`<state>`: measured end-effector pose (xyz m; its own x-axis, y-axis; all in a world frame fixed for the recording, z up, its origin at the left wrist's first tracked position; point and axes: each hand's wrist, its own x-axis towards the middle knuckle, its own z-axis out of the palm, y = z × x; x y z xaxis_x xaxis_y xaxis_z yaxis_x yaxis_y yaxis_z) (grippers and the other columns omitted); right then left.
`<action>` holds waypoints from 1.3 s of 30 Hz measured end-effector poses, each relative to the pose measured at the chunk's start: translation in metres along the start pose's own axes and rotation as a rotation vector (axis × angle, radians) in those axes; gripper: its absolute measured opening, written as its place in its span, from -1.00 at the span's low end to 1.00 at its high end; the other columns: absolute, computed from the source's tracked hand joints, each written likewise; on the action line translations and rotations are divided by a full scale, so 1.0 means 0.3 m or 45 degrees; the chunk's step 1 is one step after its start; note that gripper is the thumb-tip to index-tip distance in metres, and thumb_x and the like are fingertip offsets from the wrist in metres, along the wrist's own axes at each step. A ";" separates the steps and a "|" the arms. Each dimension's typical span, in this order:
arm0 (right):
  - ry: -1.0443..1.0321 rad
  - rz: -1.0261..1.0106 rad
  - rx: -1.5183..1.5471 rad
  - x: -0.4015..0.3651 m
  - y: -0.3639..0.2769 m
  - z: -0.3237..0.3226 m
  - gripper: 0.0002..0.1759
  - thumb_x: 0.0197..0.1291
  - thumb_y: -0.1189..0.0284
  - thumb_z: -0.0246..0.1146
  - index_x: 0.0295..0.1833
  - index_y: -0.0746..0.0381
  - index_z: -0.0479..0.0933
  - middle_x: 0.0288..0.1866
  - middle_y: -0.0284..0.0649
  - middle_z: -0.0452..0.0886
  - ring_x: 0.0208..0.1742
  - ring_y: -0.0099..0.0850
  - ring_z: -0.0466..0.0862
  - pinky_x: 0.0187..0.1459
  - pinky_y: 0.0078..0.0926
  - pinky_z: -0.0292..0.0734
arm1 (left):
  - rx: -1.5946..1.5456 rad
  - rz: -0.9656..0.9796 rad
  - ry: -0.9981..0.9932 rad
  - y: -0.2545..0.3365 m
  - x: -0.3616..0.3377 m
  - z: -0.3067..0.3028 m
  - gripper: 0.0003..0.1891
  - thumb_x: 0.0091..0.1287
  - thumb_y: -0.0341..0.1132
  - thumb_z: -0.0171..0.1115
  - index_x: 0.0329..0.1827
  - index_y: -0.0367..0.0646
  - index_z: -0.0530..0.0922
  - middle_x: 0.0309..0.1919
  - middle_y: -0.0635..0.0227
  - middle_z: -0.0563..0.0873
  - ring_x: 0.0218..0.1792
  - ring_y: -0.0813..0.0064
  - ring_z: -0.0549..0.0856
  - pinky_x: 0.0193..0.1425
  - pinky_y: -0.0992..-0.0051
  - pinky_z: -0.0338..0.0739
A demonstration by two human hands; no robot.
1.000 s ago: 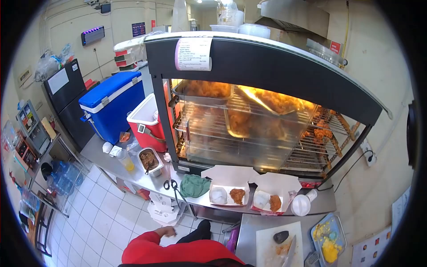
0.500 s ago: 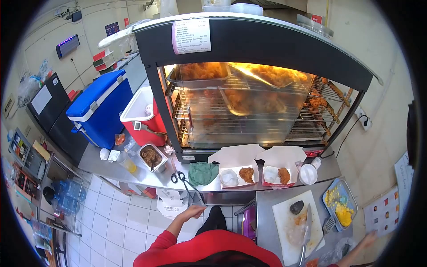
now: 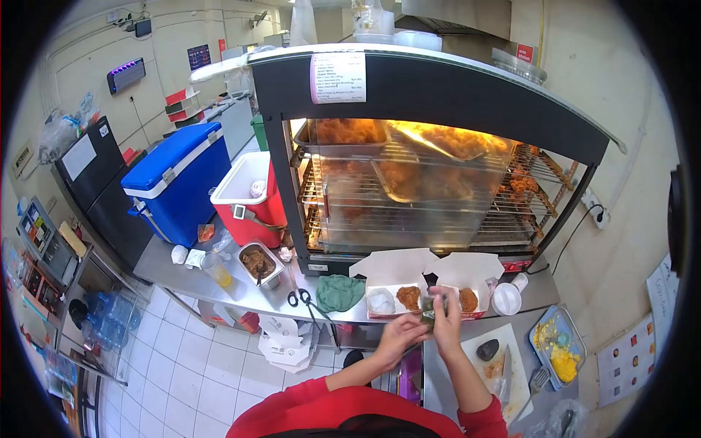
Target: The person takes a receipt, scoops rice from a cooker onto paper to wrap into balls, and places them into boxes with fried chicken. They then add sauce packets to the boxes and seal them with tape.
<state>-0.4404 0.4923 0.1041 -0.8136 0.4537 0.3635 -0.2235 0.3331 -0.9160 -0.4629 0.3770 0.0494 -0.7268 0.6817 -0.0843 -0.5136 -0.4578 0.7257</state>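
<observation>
My left hand [image 3: 400, 337] and my right hand [image 3: 447, 321] come together in front of the food boxes. Between their fingers is a small dark-green piece [image 3: 428, 309], perhaps wrapped; I cannot tell its kind. The left open carton [image 3: 387, 267] contains a white wrapped bundle [image 3: 380, 301] and a piece of fried chicken [image 3: 408, 297]. Beside it stands the right open carton [image 3: 467, 267], its own fried chicken [image 3: 468, 299] showing past my right fingers, which hide part of the box.
Behind the cartons rises a lit warming cabinet [image 3: 438, 55] with trays of fried chicken. A white cutting board [image 3: 478, 347] with a knife [image 3: 507, 372] lies right of my forearm, near a blue tray [image 3: 577, 337]. Scissors [image 3: 299, 296] and a green cloth [image 3: 339, 293] lie left.
My hands were far apart, the left low near the counter's edge, the right off at the lower right. Both have come together before the cartons, now with the dark-green piece.
</observation>
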 end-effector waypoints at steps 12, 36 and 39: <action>0.159 0.308 0.027 -0.195 0.185 0.104 -0.79 0.31 0.40 0.10 -0.05 0.31 0.40 -0.12 -0.10 0.53 -0.05 -0.26 0.53 0.01 -0.37 0.39 | -0.064 -0.083 0.299 -0.121 -0.109 -0.062 -0.50 0.27 -0.49 0.21 0.20 -0.05 0.19 -0.11 0.31 0.52 -0.10 0.49 0.58 -0.11 0.52 0.55; 0.891 -0.205 -0.970 0.007 0.280 -0.058 -0.19 -0.06 0.30 0.32 0.34 0.26 0.20 0.21 0.00 0.31 0.24 -0.01 0.29 0.26 -0.11 0.13 | 1.624 0.936 0.153 0.032 0.363 -0.379 -0.45 0.19 -0.36 0.25 0.27 -0.27 0.34 0.25 0.04 0.39 0.32 0.11 0.31 0.42 0.22 0.09; 0.539 -0.416 -0.683 -0.202 0.249 0.105 -0.23 0.27 0.14 0.10 0.48 0.21 0.00 0.51 0.09 -0.08 0.53 0.06 -0.14 0.45 -0.02 -0.29 | 0.564 0.178 -0.143 -0.024 0.129 -0.188 -0.44 0.44 -0.09 -0.07 0.43 -0.17 0.15 0.41 0.15 0.21 0.42 0.18 0.21 0.46 0.28 0.05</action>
<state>-0.4248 0.4636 0.0083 -0.4512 0.5054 0.7355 -0.0377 0.8126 -0.5816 -0.5130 0.3744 0.0023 -0.7086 0.6997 0.0914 -0.1531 -0.2789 0.9480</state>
